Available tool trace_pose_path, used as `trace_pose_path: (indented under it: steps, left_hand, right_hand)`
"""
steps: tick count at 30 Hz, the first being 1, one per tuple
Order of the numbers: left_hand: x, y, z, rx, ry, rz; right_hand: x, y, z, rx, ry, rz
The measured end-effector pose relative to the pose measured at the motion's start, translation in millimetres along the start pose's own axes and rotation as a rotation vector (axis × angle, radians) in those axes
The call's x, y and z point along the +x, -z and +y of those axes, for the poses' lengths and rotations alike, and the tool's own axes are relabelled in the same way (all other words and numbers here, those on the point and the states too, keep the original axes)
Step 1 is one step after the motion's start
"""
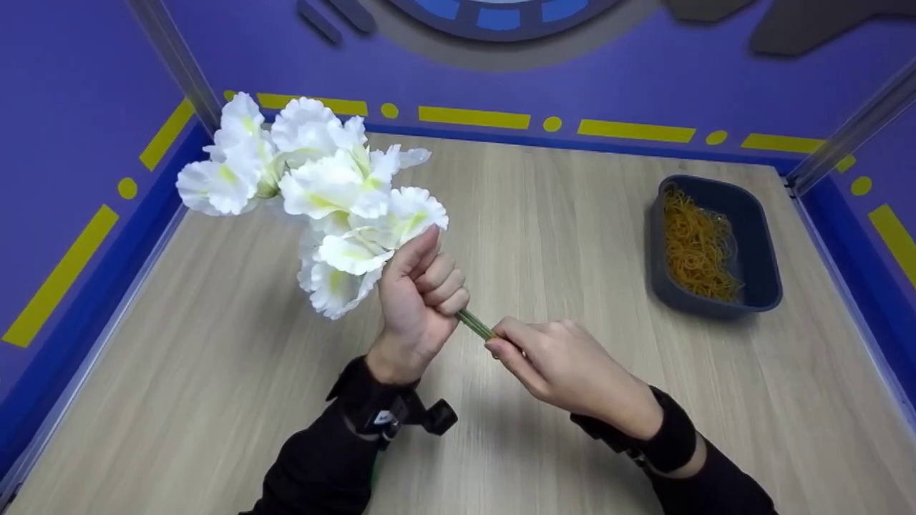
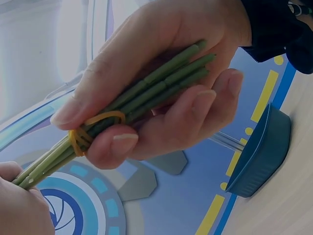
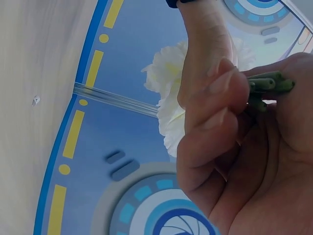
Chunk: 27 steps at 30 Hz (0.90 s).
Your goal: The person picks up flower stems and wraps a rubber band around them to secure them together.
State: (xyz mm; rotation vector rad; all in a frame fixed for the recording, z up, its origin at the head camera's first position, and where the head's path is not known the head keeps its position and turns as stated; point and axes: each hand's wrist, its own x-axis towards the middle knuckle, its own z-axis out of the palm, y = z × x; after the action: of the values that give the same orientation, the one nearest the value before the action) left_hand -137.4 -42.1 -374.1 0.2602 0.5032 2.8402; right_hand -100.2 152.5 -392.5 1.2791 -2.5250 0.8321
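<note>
A bunch of white artificial flowers [image 1: 329,179] with yellow-green centres leans to the upper left in the head view. My left hand [image 1: 422,300] grips its green stems [image 1: 475,325] just below the blooms, fingers curled round and thumb up. Lower down, my right hand [image 1: 572,368] pinches the stems near their cut ends. In the left wrist view a yellow rubber band [image 2: 78,142] is looped round the stems, right at the right hand's thumb and fingertip. The stem ends [image 3: 271,84] show inside the right palm in the right wrist view.
A dark grey plastic tub [image 1: 690,307] stands at the right of the wood-grain table [image 1: 544,214]. Inside it lies a heap of yellow rubber bands [image 1: 698,250]. Blue panels [image 1: 486,93] with yellow dashes wall the table at the back and sides.
</note>
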Motion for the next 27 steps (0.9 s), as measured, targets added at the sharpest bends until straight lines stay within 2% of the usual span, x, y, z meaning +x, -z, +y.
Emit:
trace_pose_path:
  steps: [6, 17, 27]
  left_hand:
    - [-0.5, 0.7, 0.8, 0.018, 0.008, 0.022]
    - [-1.6, -0.4, -0.4, 0.039, 0.013, -0.013]
    - [0.8, 0.6, -0.3, 0.057, 0.042, 0.020]
  right_hand:
    - [-0.6, 0.4, 0.3, 0.015, -0.024, -0.006]
    - [-1.6, 6.3, 0.0, 0.017, -0.025, 0.081]
    - [-0.7, 0.9, -0.2, -0.040, -0.040, 0.026]
